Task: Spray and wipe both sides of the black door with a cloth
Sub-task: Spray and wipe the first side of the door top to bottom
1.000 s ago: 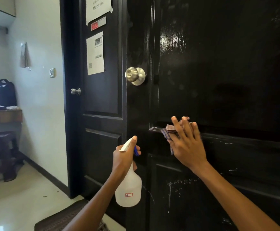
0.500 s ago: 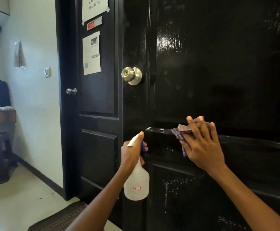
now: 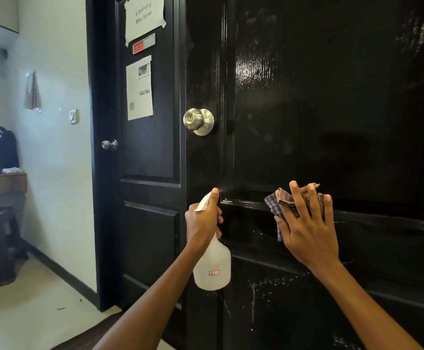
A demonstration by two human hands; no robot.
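The glossy black door [image 3: 332, 109] fills the right of the head view, with a steel knob [image 3: 198, 121] near its left edge and white drips on its lower panel. My left hand [image 3: 202, 223] grips a white spray bottle [image 3: 212, 266] by the neck, its nozzle aimed at the door's middle rail, where a faint mist shows. My right hand [image 3: 307, 228] presses a checked cloth [image 3: 284, 200] flat against that rail, to the right of the nozzle.
A second black door [image 3: 150, 152] with taped papers [image 3: 140, 89] and its own knob [image 3: 109, 144] stands behind on the left. A dark mat [image 3: 87, 337] lies on the floor below. A wooden table [image 3: 2, 180], stool and black bag [image 3: 0, 147] stand at far left.
My right hand and the cloth slid to the right along the middle rail. My left hand raised the bottle and moved it closer to the door, and a mist now leaves the nozzle.
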